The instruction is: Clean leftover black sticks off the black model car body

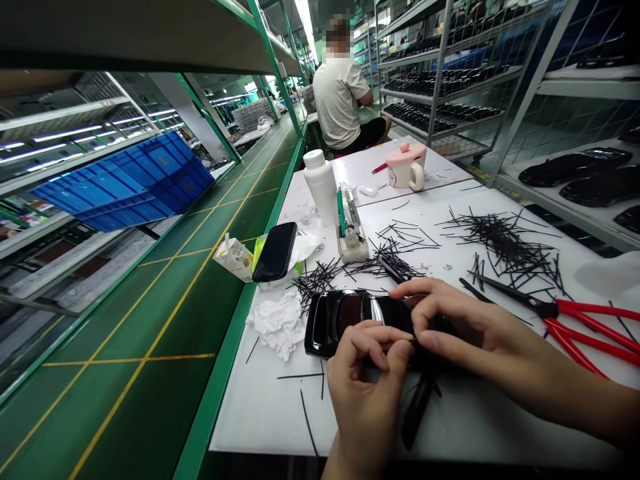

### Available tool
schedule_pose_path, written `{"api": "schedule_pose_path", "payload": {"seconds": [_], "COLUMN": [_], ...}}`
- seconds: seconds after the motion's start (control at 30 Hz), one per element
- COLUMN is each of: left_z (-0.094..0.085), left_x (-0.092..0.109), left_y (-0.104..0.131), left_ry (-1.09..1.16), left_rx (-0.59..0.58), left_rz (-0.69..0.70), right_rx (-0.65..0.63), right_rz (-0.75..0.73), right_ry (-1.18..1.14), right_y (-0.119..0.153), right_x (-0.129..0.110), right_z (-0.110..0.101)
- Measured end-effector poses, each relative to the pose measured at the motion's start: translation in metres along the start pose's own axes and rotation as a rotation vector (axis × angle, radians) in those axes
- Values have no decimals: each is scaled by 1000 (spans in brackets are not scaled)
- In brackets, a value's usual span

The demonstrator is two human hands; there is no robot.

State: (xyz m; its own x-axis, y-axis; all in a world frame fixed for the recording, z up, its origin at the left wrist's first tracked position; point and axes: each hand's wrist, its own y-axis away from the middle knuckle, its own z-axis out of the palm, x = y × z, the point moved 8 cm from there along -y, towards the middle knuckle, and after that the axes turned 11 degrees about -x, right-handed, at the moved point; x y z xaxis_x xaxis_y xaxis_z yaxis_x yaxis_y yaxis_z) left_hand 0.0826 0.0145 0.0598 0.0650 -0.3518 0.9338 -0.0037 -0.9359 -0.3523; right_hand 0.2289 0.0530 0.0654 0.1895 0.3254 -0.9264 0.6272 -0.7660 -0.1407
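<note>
A glossy black model car body (323, 319) lies on the white table in front of me, partly covered by my hands. My left hand (373, 373) is at its near side, thumb and forefinger pinched together. Over its right end, my right hand (465, 327) also pinches, fingertips nearly meeting those of the left. Whatever sits between the fingertips is too small to make out. A dark, narrow tool (417, 410) rests below the hands. Thin black strips (505, 243) lie in loose piles, and red-handled long-nose pliers (545, 307) rest beside my right forearm.
A phone (275, 252), crumpled white tissue (280, 323), a white bottle (320, 183), a small tool tray (353, 243) and a lidded mug (406, 167) stand or lie around. Left runs a green conveyor (200, 267); right are racks (435, 87) of black car bodies. A person (340, 100) sits ahead.
</note>
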Motion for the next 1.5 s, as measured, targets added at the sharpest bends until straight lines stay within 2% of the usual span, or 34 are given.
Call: {"api": "schedule_pose_path", "payload": {"seconds": [0.13,0.27,0.57,0.97,1.5], "left_z": [1,2,3,2,1], "left_x": [-2,0,8,9,11], "left_y": [0,0,-3,-3,-2], "left_ry": [55,58,-62,-78,-150], "left_rx": [-22,-29,-32,-33,-32], "left_rz": [-12,-5,54,56,101], "right_rx": [-69,-125,-96,-68,-156], "right_rz": [94,129,190,224,242], "right_ry": [-203,-286,-346,-440,-513], "right_y": [-2,-4,-3,-2,-1], "right_x": [9,14,15,15,26], "right_z": [2,6,7,9,17]}}
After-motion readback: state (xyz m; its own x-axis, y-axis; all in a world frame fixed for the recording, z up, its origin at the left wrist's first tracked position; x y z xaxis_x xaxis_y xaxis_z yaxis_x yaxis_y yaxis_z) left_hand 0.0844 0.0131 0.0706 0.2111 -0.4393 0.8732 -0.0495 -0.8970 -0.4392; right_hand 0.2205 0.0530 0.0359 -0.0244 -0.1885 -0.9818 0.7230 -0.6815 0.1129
